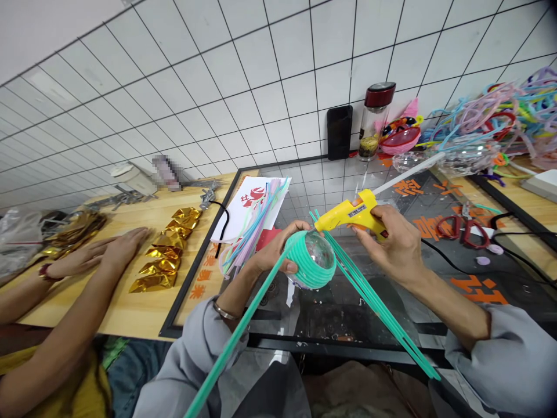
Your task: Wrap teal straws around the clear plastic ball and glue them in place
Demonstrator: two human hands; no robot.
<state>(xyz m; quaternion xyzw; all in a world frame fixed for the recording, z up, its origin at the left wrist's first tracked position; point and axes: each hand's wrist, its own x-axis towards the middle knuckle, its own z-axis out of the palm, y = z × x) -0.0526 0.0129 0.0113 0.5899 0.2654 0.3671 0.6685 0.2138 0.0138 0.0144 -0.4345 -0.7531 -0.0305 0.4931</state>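
My left hand (278,252) is closed round a clear plastic ball (321,251) partly wrapped in rows of green pipe cleaner (304,261). One long green strand (243,325) runs from the ball down toward the lower left. In my right hand (394,241) is a yellow glue gun (348,215), its nozzle at the upper edge of the wrapped rows. A white glue stick (409,174) sticks out of the gun's back. Beneath the gun, several loose green pipe cleaners (378,307) lie slantwise across the glass tabletop.
Pastel pipe cleaners (256,223) rest on white paper (230,209). Red-handled scissors (463,229) lie at right, near a pile of coloured pipe cleaners (491,116). A phone (339,132) and glass bottle (373,125) stand by the wall. Another person's hands (108,252) rest left, near gold foil (167,249).
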